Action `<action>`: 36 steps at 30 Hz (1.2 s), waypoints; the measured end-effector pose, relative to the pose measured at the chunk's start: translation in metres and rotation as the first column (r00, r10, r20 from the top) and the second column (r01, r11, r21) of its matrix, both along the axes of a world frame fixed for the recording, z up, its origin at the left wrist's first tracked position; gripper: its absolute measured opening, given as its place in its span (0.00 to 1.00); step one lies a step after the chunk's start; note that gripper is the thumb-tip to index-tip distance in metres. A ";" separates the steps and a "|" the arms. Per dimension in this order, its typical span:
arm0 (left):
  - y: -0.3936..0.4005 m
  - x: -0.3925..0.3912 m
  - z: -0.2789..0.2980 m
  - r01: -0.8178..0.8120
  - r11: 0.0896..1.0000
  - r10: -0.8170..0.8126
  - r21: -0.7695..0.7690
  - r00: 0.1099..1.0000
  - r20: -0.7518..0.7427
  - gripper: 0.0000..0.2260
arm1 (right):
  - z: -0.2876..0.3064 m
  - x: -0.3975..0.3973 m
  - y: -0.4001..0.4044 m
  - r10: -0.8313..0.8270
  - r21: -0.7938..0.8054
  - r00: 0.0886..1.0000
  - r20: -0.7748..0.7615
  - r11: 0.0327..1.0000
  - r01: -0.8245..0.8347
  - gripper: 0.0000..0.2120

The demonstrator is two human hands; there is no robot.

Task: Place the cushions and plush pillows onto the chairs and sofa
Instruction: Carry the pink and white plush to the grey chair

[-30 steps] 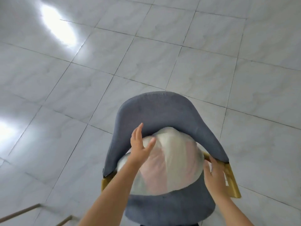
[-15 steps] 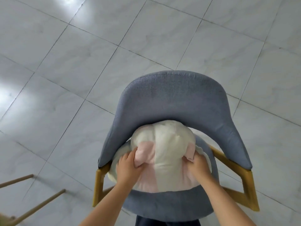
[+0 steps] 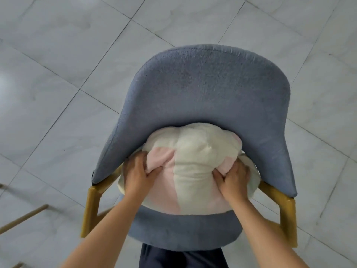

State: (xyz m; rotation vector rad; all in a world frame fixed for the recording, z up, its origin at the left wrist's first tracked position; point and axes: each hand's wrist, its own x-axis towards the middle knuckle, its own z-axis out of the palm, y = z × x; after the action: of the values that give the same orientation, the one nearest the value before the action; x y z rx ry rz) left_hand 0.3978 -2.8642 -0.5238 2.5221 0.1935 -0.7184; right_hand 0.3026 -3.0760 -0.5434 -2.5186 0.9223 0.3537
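A round white-and-pink plush pillow (image 3: pixel 195 167) sits on the seat of a blue upholstered chair (image 3: pixel 208 89), its upper edge tucked against the curved backrest, apparently so that it stands propped rather than lying flat. The left hand (image 3: pixel 138 174) and right hand (image 3: pixel 232 177) each take a grip on one flank, fingers curled into the soft cover and bunching it, probably to seat and centre it. Wooden armrests (image 3: pixel 91 207) flank the seat above a pale tiled floor (image 3: pixel 58 74).
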 end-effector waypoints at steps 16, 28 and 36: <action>0.016 -0.069 -0.054 0.242 0.958 -0.229 0.156 0.969 -0.097 0.38 | -0.027 0.016 0.052 0.659 -0.298 0.752 0.002 0.718 -0.629 0.24; 0.037 -0.131 -0.021 -0.112 0.991 0.112 -0.075 0.994 -0.007 0.42 | 0.005 -0.097 0.022 0.388 -0.233 0.903 0.184 0.910 -0.343 0.29; -0.010 -0.065 -0.070 0.252 0.938 -0.143 0.238 0.908 -0.394 0.44 | -0.050 -0.022 0.006 0.330 -0.002 0.861 -0.387 0.933 -0.359 0.47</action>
State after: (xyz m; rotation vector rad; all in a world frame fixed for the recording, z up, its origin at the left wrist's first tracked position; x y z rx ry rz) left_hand 0.3329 -2.8742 -0.5943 2.6756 0.1791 -1.3417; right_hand 0.2804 -3.0703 -0.5932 -2.7356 0.6108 0.9695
